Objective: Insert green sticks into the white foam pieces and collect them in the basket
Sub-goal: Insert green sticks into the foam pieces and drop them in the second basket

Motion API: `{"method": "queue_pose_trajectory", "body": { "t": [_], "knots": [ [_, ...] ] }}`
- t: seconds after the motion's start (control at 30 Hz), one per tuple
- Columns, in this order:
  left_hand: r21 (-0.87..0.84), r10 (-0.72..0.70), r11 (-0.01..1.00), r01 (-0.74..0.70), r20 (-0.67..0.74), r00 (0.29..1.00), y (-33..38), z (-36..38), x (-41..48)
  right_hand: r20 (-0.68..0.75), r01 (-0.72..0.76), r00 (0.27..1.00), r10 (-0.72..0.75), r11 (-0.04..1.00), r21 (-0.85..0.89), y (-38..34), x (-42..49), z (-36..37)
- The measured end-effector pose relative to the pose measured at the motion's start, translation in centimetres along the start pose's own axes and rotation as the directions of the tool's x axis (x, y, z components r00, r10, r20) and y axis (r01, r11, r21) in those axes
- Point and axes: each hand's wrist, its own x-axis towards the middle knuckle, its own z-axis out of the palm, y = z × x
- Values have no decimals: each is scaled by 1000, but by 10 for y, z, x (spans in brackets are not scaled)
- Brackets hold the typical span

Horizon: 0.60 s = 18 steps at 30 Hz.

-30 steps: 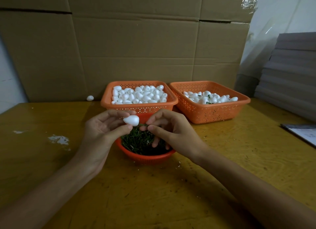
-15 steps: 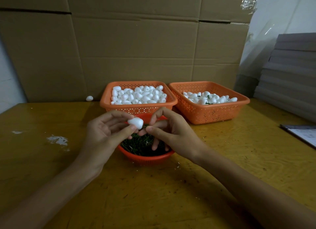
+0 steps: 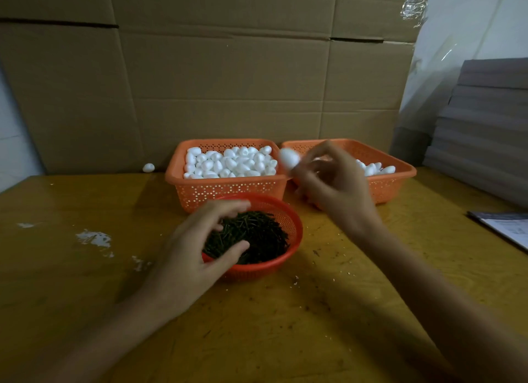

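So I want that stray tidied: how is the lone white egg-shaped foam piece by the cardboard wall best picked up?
Probably pinch the white egg-shaped foam piece across its rounded middle, lightly, coming from above and the front. It lies on the yellow wooden table right by the brown cardboard wall, so its back looks blocked; its top and near side are free.

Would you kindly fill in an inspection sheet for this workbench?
Surface: yellow wooden table, scuffed, white smears.
Job's things: left orange plastic basket full of white foam pieces; right orange plastic basket part filled; round red basket of green sticks.
Clutter: stray white foam piece by the wall.
Grips: left hand loosely curled over sticks; right hand pinches a blurred foam piece.
Cables: nothing seen.
Surroundings: brown cardboard sheets; grey stacked boards; papers.
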Motion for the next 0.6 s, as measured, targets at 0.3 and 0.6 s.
{"method": "queue_pose_trajectory", "body": {
  "t": [0.3, 0.6],
  "knots": [
    [406, 98, 890, -208, 275, 956, 4, -4, -5, -125, -119, 992, 27, 549, -827, 72, 24, -69],
    [377, 106, 905, -195, 245, 964, 6, -3, -4, 199, 198, 976, -94, 766, -612, 2, 1, -7]
  ]
}}
